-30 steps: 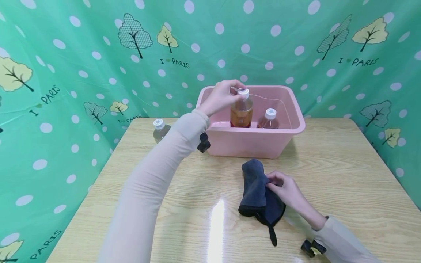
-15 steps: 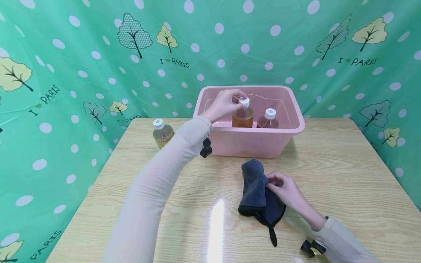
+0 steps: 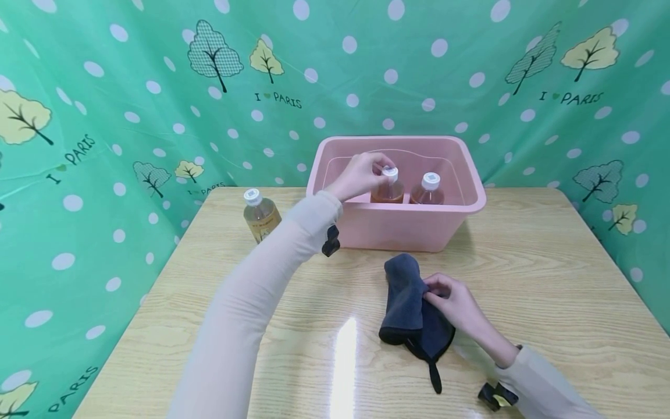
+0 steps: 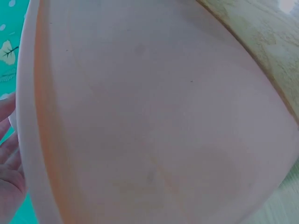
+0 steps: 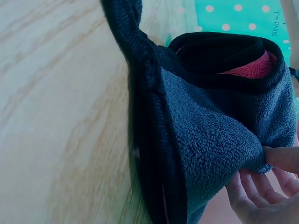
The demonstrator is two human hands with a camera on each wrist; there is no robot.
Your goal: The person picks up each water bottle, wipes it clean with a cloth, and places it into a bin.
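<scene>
While a white-capped bottle [image 3: 263, 218] is standing on the wooden surface [image 3: 539, 279] at the centre left of the frame, a pale sleeve [image 3: 241, 302] is covering its base; standing upright is probably keeping its cap on top and within reach. Near the centre, the left hand [image 3: 361, 173] is extending over the left part of the pink tub [image 3: 387, 227], and its thumb and fingers are pinching the cap [image 3: 390, 173] of the middle bottle [image 3: 388, 193]. That hold from above is probably making sense because the tub's walls are crowding the bottle's body. The front wall is hiding its base, so I cannot tell whether it is resting on the tub's floor. Just to its right, another bottle [image 3: 427, 195] is standing upright inside, the walls presumably limiting any toppling. At the lower centre, in front of the tub, a dark grey cloth [image 3: 405, 297] is lying folded, its black loop [image 3: 434, 376] pointing down the frame; the right wrist view is showing a pink-red inner side [image 5: 254, 67]. Along the cloth's right side, the right hand [image 3: 454, 299] is pinching a raised fold, likely because that ridge is offering an easy grip.
</scene>
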